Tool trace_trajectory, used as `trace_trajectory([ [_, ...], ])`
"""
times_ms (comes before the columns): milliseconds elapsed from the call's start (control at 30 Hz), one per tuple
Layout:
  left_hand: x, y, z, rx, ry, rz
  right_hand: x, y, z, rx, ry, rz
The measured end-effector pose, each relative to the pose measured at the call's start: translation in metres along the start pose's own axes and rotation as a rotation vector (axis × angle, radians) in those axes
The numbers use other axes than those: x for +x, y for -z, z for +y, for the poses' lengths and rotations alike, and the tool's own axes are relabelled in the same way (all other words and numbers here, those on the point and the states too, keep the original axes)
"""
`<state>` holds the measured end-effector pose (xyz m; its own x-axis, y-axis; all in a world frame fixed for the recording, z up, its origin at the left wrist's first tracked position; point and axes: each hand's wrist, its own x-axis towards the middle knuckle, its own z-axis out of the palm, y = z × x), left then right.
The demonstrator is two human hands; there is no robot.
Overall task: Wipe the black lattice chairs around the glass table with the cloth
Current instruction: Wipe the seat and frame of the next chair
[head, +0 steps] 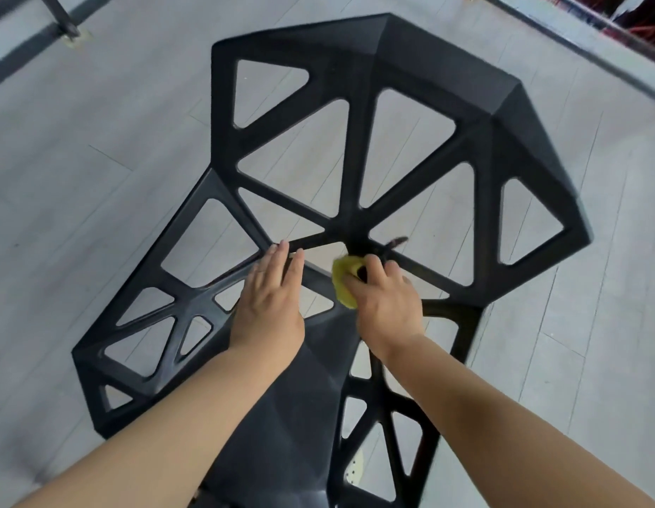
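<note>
Mid-wipe: right hand point(386, 298) gripped the bunched yellow cloth point(343, 284) on the black plastic lattice chair point(355, 148), left hand point(269, 298) flat alongside, bracing; next, likely bars beyond the fingers.

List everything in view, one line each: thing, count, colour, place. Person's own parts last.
lattice chair: one, black, centre, on the floor.
cloth: one, yellow, bunched against the chair's struts.
floor: one, grey planks, all around the chair.
post: one, dark, top left corner.
rail: one, dark, top right corner.
left hand: one, flat on a chair strut.
right hand: one, grips the cloth.
</note>
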<state>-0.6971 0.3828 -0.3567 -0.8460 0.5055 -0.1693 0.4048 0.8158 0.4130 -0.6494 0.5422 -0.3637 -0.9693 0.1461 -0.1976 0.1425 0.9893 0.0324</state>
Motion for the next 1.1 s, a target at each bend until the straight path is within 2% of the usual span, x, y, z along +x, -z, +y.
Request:
trace_trajectory([
  [67, -0.001, -0.001, 0.009, -0.002, 0.017, -0.006, 0.006, 0.009, 0.011, -0.027, 0.084, 0.095],
  [133, -0.003, -0.002, 0.021, -0.002, 0.010, 0.003, 0.006, 0.014, 0.024, -0.067, 0.116, 0.115],
  [367, -0.004, 0.008, 0.046, -0.002, -0.025, 0.007, -0.045, 0.043, 0.058, 0.052, -0.155, 0.133],
  [433, -0.003, 0.017, 0.056, -0.028, -0.017, 0.014, -0.058, 0.062, 0.066, 0.095, -0.170, 0.238],
  [567, 0.005, 0.035, 0.083, -0.092, -0.011, 0.052, -0.060, 0.125, 0.073, 0.074, 0.010, 0.562],
  [667, 0.011, 0.043, 0.102, -0.132, -0.023, 0.102, -0.034, 0.163, 0.091, 0.039, 0.028, 0.737],
  [767, 0.013, 0.042, 0.116, -0.144, -0.054, 0.129, -0.018, 0.157, 0.108, -0.126, 0.038, 0.627],
  [867, 0.007, 0.031, 0.124, -0.148, -0.050, 0.111, -0.033, 0.128, 0.116, -0.214, 0.102, 0.591],
  [967, -0.005, 0.019, 0.123, -0.131, -0.043, 0.063, -0.064, 0.092, 0.112, -0.245, 0.164, 0.465],
  [1100, -0.022, 0.004, 0.108, -0.082, 0.004, -0.003, -0.073, 0.083, 0.101, -0.245, 0.114, 0.353],
])
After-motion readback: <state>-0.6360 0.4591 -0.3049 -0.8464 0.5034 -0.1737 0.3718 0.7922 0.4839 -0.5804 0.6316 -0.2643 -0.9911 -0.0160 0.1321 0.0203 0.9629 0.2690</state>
